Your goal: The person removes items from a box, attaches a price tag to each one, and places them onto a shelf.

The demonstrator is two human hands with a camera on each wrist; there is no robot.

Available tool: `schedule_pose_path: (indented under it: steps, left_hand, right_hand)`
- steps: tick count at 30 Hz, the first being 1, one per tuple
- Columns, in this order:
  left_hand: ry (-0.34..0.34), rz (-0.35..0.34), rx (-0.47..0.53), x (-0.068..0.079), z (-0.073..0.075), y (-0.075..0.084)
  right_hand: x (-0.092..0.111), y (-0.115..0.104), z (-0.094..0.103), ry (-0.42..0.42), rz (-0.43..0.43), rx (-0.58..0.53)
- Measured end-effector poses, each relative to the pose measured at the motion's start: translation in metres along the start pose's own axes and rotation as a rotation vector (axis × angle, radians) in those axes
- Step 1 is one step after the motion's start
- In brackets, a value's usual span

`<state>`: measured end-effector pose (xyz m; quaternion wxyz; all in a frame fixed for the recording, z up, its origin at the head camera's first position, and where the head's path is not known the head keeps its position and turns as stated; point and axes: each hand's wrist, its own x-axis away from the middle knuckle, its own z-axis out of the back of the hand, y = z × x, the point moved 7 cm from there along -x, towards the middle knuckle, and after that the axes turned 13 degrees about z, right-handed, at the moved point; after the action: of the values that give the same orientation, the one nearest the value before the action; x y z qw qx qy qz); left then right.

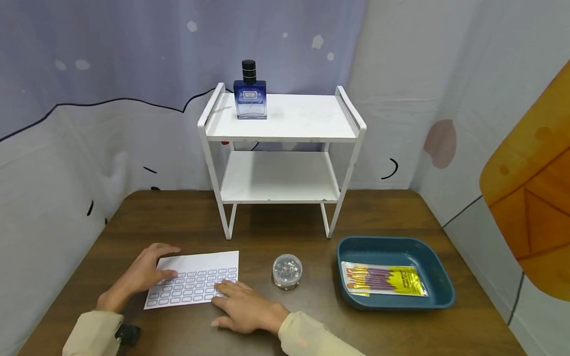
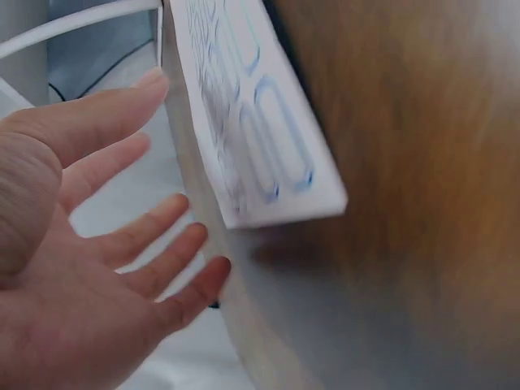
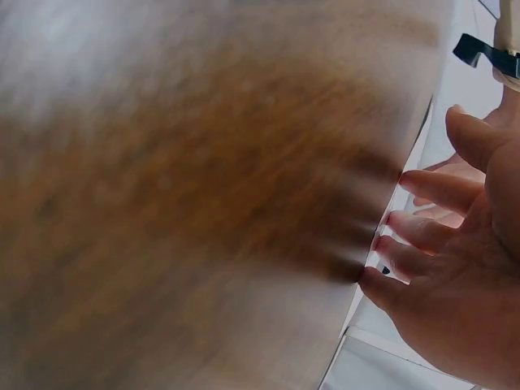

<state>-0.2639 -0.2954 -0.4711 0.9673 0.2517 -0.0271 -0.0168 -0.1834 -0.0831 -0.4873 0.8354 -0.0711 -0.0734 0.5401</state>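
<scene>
On the brown table lies a white sheet of labels (image 1: 196,279) printed with rows of small blue-bordered rectangles. My left hand (image 1: 144,268) is at the sheet's left edge, thumb and fingers spread; in the left wrist view, nothing sits between the thumb and fingers of this left hand (image 2: 97,236). At the sheet's lower right corner, my right hand (image 1: 245,305) lies palm down with its fingertips over the edge. The right wrist view shows the right hand (image 3: 443,244) with its fingers extended and fingertips at the table surface.
A clear round container (image 1: 287,272) with silvery contents stands right of the sheet. Farther right, a blue-green tray (image 1: 438,296) holds a packet of paintbrushes (image 1: 385,280). Behind stands a white two-tier shelf (image 1: 280,175) with a blue perfume bottle (image 1: 250,99) on top.
</scene>
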Motion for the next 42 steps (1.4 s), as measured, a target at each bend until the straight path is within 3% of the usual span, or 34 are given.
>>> schedule_pose_path:
  steps: [6, 11, 18, 26, 33, 38, 42]
  left_hand:
    - [-0.082, 0.064, -0.057, -0.007, 0.002, -0.012]
    - [-0.125, 0.078, -0.093, -0.013, 0.002, -0.012]
    - [-0.209, 0.156, -0.100, -0.019, -0.002, -0.011]
    - [-0.220, 0.237, 0.002, -0.018, -0.002, -0.016]
    - [-0.176, 0.362, 0.213, -0.014, 0.011, -0.026]
    - [-0.225, 0.317, 0.332, -0.005, 0.013, -0.028]
    - [-0.236, 0.227, 0.316, 0.004, 0.014, -0.024]
  right_hand:
    - [0.000, 0.000, 0.002, 0.006, 0.010, 0.001]
    - [-0.001, 0.000, 0.001, 0.004, 0.005, 0.007]
    - [0.000, 0.001, 0.001, 0.005, 0.004, -0.005]
    - [0.000, 0.002, 0.001, 0.014, 0.016, 0.003]
    - [0.000, 0.002, 0.002, 0.015, 0.022, 0.015]
    - [0.000, 0.001, 0.001, 0.013, 0.025, 0.015]
    - [0.000, 0.002, 0.000, 0.014, 0.020, 0.003]
